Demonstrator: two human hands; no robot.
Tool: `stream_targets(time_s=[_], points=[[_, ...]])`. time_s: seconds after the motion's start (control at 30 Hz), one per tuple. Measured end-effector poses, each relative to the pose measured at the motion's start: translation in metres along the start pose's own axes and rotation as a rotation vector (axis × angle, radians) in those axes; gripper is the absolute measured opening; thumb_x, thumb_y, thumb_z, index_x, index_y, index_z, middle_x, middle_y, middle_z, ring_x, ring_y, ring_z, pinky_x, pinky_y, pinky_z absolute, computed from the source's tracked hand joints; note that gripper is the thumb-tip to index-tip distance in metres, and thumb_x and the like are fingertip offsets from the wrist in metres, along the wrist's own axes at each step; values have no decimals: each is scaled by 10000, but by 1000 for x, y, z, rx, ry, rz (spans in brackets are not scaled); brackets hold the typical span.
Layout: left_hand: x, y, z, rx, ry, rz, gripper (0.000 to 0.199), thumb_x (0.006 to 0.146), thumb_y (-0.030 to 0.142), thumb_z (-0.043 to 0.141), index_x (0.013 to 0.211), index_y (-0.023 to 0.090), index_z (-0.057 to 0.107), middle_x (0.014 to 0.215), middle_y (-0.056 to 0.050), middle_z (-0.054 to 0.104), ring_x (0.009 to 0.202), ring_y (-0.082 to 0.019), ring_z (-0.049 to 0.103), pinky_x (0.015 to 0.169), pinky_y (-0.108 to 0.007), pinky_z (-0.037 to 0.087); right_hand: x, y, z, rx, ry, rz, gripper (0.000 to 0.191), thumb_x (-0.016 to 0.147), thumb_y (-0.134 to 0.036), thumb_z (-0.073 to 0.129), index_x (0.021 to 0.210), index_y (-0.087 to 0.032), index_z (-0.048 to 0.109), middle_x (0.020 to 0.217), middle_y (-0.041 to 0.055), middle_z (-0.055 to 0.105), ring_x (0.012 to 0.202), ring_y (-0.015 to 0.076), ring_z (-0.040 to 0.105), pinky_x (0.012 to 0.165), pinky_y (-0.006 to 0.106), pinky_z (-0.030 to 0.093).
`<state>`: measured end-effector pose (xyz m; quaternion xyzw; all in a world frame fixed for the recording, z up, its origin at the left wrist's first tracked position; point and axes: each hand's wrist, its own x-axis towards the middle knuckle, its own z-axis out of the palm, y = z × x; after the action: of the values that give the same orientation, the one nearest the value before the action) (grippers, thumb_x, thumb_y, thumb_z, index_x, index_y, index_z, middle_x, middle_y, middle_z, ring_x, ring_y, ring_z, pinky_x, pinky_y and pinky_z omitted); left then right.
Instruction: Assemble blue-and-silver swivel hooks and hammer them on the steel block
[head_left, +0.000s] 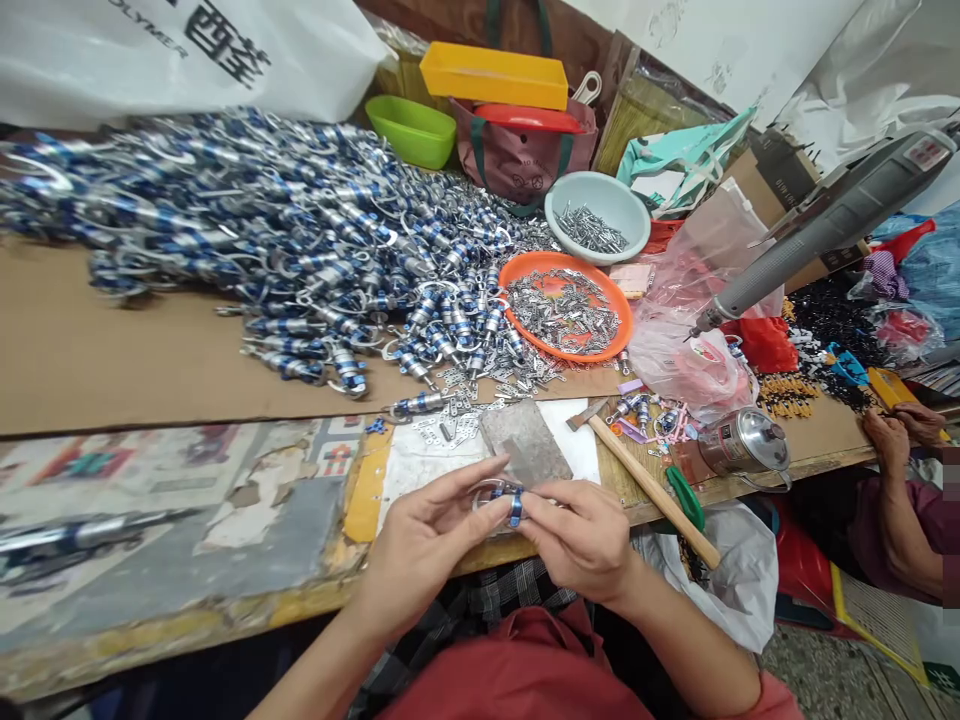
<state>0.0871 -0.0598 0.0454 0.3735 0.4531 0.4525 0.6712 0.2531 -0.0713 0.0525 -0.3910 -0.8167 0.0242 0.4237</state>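
Both hands meet over the front edge of the bench, around a small blue and silver metal fitting [515, 507] with a curved part. My left hand [431, 535] has its thumb pressed on the fitting, its fingers stretched behind. My right hand [581, 530] pinches the fitting's other side; its fingers cover much of the piece. Just beyond the hands lies a grey metal block [536, 440] on white sheeting. A hammer [652, 490] with a wooden handle rests to the right, its head beside the block.
A large heap of similar blue and silver fittings [300, 230] covers the cardboard at left. An orange tray [626, 325] holds small metal plates; a pale bowl [637, 205] holds pins. An electric screwdriver [817, 230] hangs at right, above a metal mug [742, 440]. Another person's hands [889, 440] work far right.
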Motion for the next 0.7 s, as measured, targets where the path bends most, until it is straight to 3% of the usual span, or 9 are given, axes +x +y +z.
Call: stream_targets(time_s=[0.17,0.33,0.47,0.57,0.7], points=[[-3,-5,-2,-6,28,-10,338,610,328,757,921,199,721,903,-57,737,811,-197,677,734,-259,559,-3,-1,-2,-18,4,6,187,798,-160,579,970,-188,647,834,62,687,717,131,638,625,226,528],[-1,-10,2,3,127,3,300,615,337,750,880,196,733,874,-51,742,814,-198,676,791,-284,544,-8,0,-1,-68,1,-14,187,795,-158,582,963,-201,649,869,64,688,702,131,628,620,240,517],[-1,-9,12,-149,181,-23,402,575,318,779,948,185,712,758,-27,727,661,-137,652,665,-233,551,-9,-2,1,-113,-6,-23,167,800,-165,567,943,-190,648,821,67,687,653,132,619,583,241,506],[-2,-4,14,-205,160,-76,450,599,304,768,1024,189,678,714,-1,694,622,-101,621,620,-198,535,-8,-4,3,-37,-21,60,152,804,-182,566,928,-171,652,770,62,675,652,131,625,582,224,514],[-5,1,8,-230,30,-115,672,633,263,757,1253,271,498,786,22,680,724,-86,623,687,-171,520,-7,-7,3,71,-1,152,136,796,-194,594,903,-147,664,743,61,663,624,121,619,556,199,512]])
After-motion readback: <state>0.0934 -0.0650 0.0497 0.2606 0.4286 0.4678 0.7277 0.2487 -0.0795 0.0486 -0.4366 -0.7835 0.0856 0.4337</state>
